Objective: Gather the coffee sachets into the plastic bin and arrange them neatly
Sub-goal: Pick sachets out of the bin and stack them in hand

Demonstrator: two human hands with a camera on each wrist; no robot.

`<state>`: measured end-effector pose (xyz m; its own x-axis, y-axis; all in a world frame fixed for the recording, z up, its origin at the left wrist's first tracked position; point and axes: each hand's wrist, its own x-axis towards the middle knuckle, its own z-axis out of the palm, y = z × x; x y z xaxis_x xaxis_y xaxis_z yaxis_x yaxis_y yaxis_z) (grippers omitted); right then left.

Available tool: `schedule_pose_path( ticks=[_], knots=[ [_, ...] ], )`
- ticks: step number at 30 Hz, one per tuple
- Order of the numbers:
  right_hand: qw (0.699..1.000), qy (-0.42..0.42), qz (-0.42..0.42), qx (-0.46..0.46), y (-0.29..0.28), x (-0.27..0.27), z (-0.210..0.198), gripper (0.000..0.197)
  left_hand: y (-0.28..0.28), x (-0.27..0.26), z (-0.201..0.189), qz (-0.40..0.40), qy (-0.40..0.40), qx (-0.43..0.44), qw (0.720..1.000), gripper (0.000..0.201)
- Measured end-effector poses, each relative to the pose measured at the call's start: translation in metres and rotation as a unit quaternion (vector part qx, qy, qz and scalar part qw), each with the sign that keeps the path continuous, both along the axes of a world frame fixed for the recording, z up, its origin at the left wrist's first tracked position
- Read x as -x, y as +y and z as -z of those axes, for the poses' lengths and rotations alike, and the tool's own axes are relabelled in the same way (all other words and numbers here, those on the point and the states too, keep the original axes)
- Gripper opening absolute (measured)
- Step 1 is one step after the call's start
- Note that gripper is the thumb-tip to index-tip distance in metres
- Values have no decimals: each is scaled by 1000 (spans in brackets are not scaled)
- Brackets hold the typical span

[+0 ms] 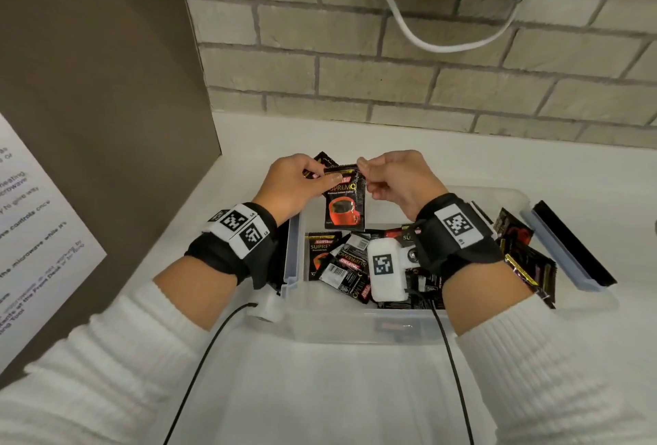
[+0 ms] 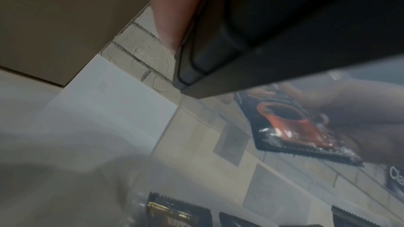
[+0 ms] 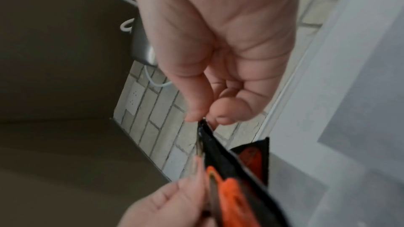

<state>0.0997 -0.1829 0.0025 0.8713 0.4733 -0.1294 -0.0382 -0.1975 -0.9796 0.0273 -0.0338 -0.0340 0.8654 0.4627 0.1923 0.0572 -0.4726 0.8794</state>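
A black coffee sachet (image 1: 345,203) with a red cup printed on it hangs upright above the far left corner of the clear plastic bin (image 1: 355,320). My left hand (image 1: 302,181) pinches its top left corner and holds more sachets behind it. My right hand (image 1: 384,174) pinches the top right corner between thumb and forefinger. The right wrist view shows that pinch on the sachet (image 3: 220,153) edge-on, with the right hand (image 3: 203,118) above. Through the bin wall the left wrist view shows the sachet (image 2: 290,125). Several sachets (image 1: 341,263) lie jumbled in the bin.
The bin stands on a white counter (image 1: 462,167) against a brick wall. Its grey lid (image 1: 569,245) lies to the right, and sachets (image 1: 526,259) hang over the bin's right rim. A brown cabinet side (image 1: 106,89) with a printed notice rises at the left. A white cable (image 1: 426,36) hangs on the wall.
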Motion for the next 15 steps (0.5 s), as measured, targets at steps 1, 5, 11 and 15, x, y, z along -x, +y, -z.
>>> schedule_pose_path(
  ticks=[1, 5, 11, 15],
  knots=[
    [999, 27, -5, -22, -1, 1, 0, 15, 0, 0, -1, -4, -1, -5, 1000, 20],
    [988, 143, 6, -63, -2, -1, 3, 17, -4, 3, -1, 8, -37, 8, 999, 26],
    [984, 161, 57, -43, -1, -5, 3, 13, -7, 14, -5, 91, -118, -139, 979, 22],
    [989, 69, 132, -18, 1, -6, 0, 24, -7, 23, -9, 108, -147, -157, 971, 20]
  ],
)
